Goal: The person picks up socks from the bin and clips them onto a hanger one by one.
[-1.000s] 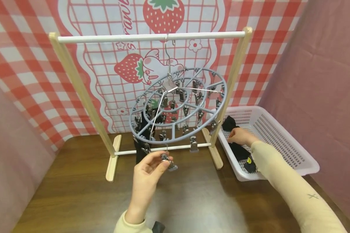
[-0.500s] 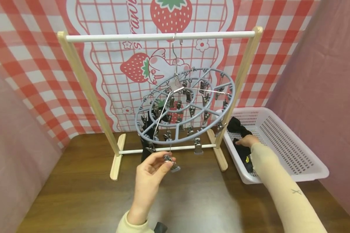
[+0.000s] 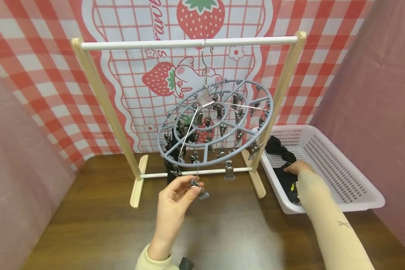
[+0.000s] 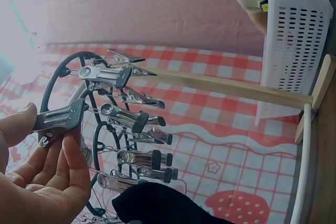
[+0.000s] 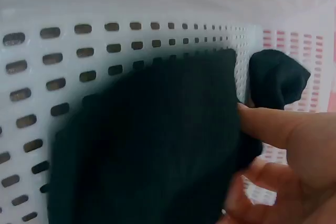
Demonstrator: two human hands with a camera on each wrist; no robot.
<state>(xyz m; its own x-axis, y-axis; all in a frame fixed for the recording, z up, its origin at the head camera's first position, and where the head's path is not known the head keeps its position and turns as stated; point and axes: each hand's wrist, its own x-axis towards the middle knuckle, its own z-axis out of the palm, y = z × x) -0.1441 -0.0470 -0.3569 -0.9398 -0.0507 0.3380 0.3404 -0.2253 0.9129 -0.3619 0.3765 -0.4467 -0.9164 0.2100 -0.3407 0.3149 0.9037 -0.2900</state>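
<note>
My left hand (image 3: 173, 204) pinches a metal clip (image 4: 59, 119) between thumb and fingers. The clip hangs from the near rim of a round grey-blue clip hanger (image 3: 205, 153). Reaching into the white basket (image 3: 364, 205), my right hand (image 3: 300, 167) grips a black sock (image 5: 157, 140) by its edge, thumb on one side and fingers on the other. The gripped sock has a small yellow mark in the head view. Another black bundle (image 5: 277, 78) lies farther back in the basket. Black fabric (image 4: 157, 205) hangs at the hanger's left side.
Several metal clips (image 3: 228, 169) dangle round the hanger, which hooks over the white bar (image 3: 138, 45) of a wooden rack. The rack's right foot (image 3: 254, 180) stands close to the basket. A checked strawberry cloth (image 3: 162, 79) hangs behind.
My right hand has moved from the back bundle toward the nearer sock, shifting the black fabric in the basket. The left hand keeps its pinch on the clip. The head view has swung slightly left.
</note>
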